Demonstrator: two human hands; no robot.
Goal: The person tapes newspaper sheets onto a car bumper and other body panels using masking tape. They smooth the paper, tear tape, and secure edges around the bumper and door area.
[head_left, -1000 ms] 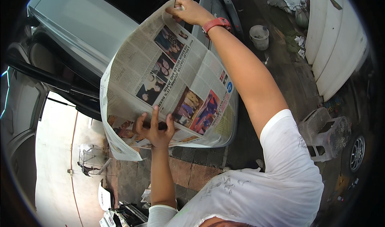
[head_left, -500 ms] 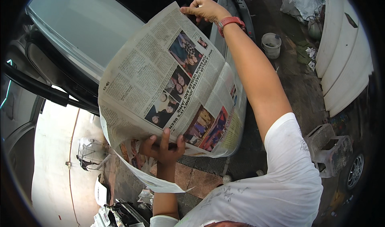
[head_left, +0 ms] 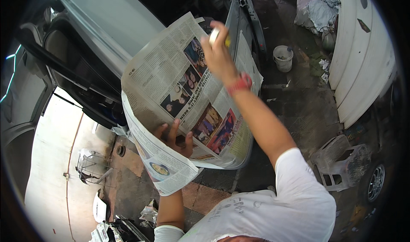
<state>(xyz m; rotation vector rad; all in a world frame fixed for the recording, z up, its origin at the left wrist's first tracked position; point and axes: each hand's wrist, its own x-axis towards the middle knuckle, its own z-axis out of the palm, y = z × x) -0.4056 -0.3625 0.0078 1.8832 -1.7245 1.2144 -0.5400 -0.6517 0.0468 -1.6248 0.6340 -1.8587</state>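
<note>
A large newspaper sheet [head_left: 158, 71] lies against the side of a pale vehicle [head_left: 98, 19], its left part curling forward. My left hand [head_left: 177, 139] presses on the sheet's lower part with fingers spread, while a loose flap [head_left: 171, 171] hangs over the wrist. My right hand [head_left: 220, 56], with a red watch [head_left: 240, 84] on the wrist, is over the sheet's upper right. Closed fingers there hold a small white and yellow thing, blurred, that looks like a roll of tape [head_left: 215, 36]. A small pale tab [head_left: 199, 20] shows at the sheet's top corner.
An open vehicle door [head_left: 64, 62] stands at the left. To the right are a white bucket [head_left: 282, 58], a plastic step stool [head_left: 337, 163], a wheel [head_left: 376, 182] and pale panels [head_left: 358, 54]. Plastic bags [head_left: 322, 13] are piled far right. A wire rack [head_left: 92, 165] stands lower left.
My right hand has left the sheet's top corner and come down and nearer, with the white and yellow thing now showing. The newspaper's loose flap has swung up and turned its printed side out.
</note>
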